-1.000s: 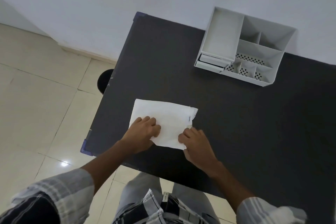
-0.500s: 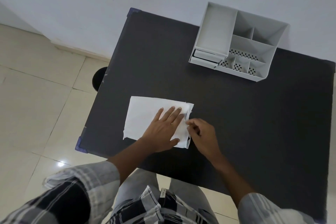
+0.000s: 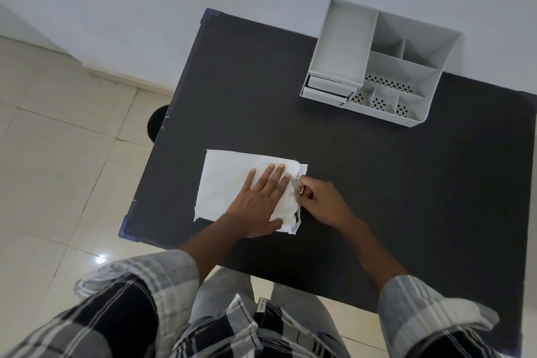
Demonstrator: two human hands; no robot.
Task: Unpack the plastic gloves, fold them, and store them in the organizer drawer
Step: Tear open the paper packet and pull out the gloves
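One white packet (image 3: 232, 183) lies flat near the table's (image 3: 377, 197) front left edge, pinned under the left hand's (image 3: 258, 206) straight, slightly spread fingers. The right hand (image 3: 316, 200) pinches its torn end; a hard tug could rip the thin gloves or drag the packet off the edge.

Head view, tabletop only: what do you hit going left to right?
White packet → left hand pressed flat on it → right hand pinching the packet's right edge → grey organizer, farther back toward the wall, all on the black table.
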